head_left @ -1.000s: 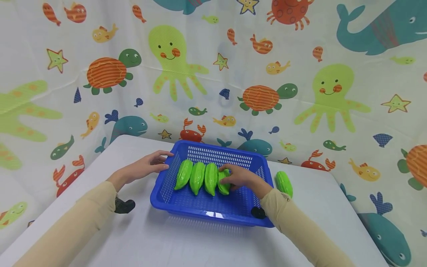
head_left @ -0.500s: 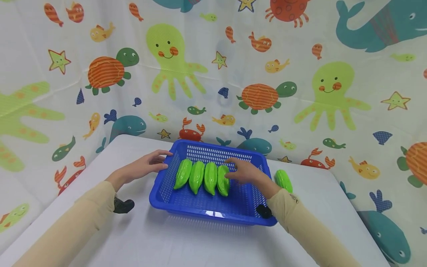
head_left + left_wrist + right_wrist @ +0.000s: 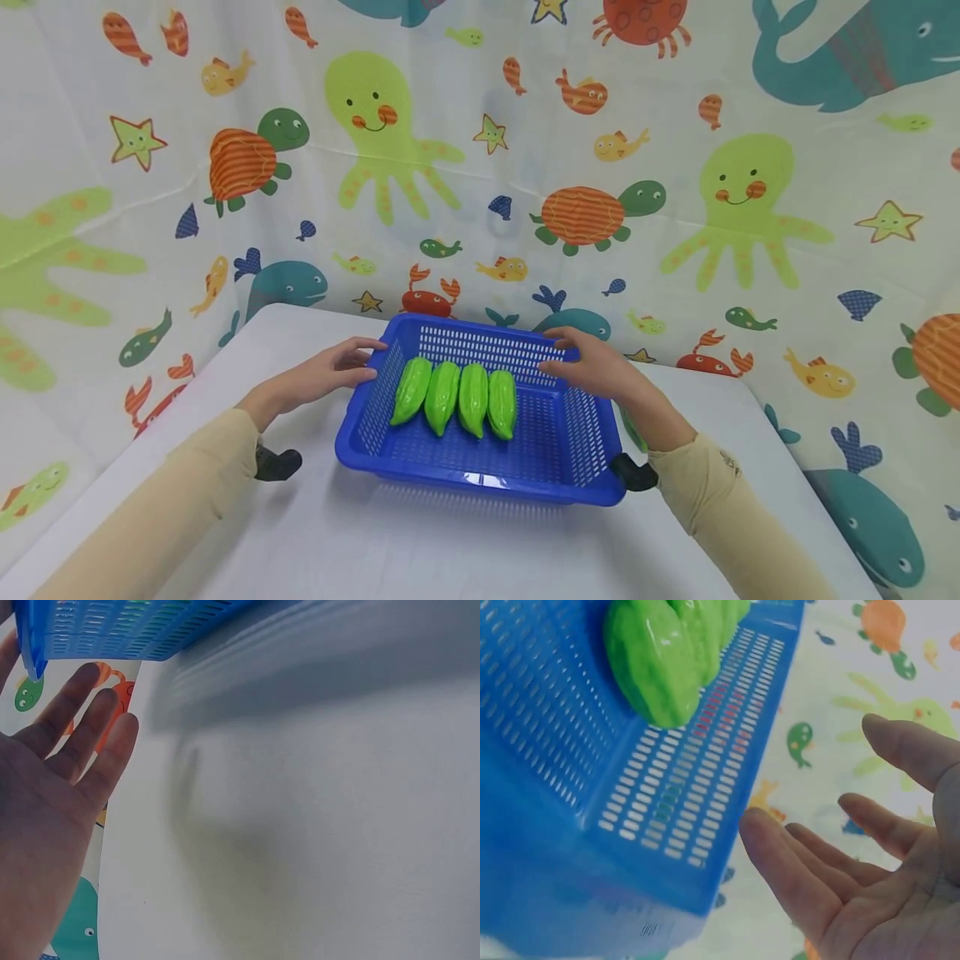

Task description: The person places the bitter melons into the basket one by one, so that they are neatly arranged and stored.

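Several glossy green, ridged, gourd-like pieces [image 3: 473, 400] lie side by side in a blue perforated plastic basket [image 3: 480, 482]. They fill its left and middle part, pointed ends toward me. At the basket's left rim is my left hand [image 3: 324, 372], fingers loosely extended, the foremost fingertips at the rim. Above the basket's right back corner hovers my right hand [image 3: 600, 367], empty, its thumb and fingers spread apart. In the right wrist view its fingers [image 3: 787, 862] are beside the basket's rim. Another green piece [image 3: 634, 430] lies on the table right of the basket, mostly hidden behind my right forearm.
The basket stands on a white table [image 3: 300, 533]. Behind it hangs a white curtain [image 3: 480, 275] printed with sea animals. A black wrist strap piece [image 3: 277, 464] sticks out under the left sleeve, and another black piece [image 3: 633, 472] shows at the right wrist.
My right hand has let go of the rightmost green piece in the basket and moved right and up, its forearm now covering the piece outside. My left hand has stayed at the rim.
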`<move>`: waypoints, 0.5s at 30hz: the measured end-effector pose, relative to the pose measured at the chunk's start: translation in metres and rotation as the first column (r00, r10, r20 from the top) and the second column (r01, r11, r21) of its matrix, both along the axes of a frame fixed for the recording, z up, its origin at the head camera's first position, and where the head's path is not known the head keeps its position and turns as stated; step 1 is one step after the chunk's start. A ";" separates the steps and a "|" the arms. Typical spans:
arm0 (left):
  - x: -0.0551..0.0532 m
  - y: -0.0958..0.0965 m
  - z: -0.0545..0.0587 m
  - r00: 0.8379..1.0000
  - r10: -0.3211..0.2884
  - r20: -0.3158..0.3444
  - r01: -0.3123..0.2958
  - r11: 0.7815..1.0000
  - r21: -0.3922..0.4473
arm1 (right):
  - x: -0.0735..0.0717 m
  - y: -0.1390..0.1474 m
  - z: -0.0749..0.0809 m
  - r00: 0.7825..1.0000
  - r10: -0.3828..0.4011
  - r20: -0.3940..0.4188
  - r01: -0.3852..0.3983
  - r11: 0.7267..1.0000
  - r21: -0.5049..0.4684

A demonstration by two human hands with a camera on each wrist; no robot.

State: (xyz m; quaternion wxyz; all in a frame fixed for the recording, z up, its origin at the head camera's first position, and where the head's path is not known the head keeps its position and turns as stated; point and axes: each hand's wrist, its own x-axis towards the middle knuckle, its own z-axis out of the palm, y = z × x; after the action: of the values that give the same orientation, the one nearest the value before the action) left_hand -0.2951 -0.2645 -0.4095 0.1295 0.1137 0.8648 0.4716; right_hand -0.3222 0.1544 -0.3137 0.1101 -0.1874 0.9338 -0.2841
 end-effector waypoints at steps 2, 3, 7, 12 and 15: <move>0.000 0.000 -0.001 1.000 0.000 -0.002 0.000 1.000 -0.001 | 0.002 0.009 0.000 1.000 -0.021 0.013 0.021 0.999 -0.024; 0.000 0.000 -0.001 1.000 0.001 -0.002 -0.001 1.000 -0.001 | 0.003 0.013 0.000 1.000 -0.027 0.012 0.028 0.999 -0.035; -0.001 0.000 -0.001 1.000 -0.001 -0.009 0.001 1.000 -0.002 | 0.006 0.031 -0.003 0.998 -0.063 -0.011 0.062 0.995 -0.072; -0.001 -0.001 -0.001 1.000 0.009 0.008 -0.009 1.000 -0.004 | 0.007 0.052 -0.005 0.993 -0.118 -0.023 0.114 0.986 -0.124; -0.001 -0.001 0.000 1.000 0.010 0.013 -0.010 1.000 -0.004 | 0.005 0.065 -0.004 0.987 -0.156 -0.020 0.152 0.979 -0.133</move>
State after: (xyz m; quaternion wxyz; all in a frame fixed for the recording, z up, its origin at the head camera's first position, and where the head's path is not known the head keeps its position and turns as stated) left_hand -0.2961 -0.2651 -0.4094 0.1329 0.1061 0.8655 0.4711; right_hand -0.3171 0.2195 -0.3181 0.0610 -0.1255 0.9265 -0.3495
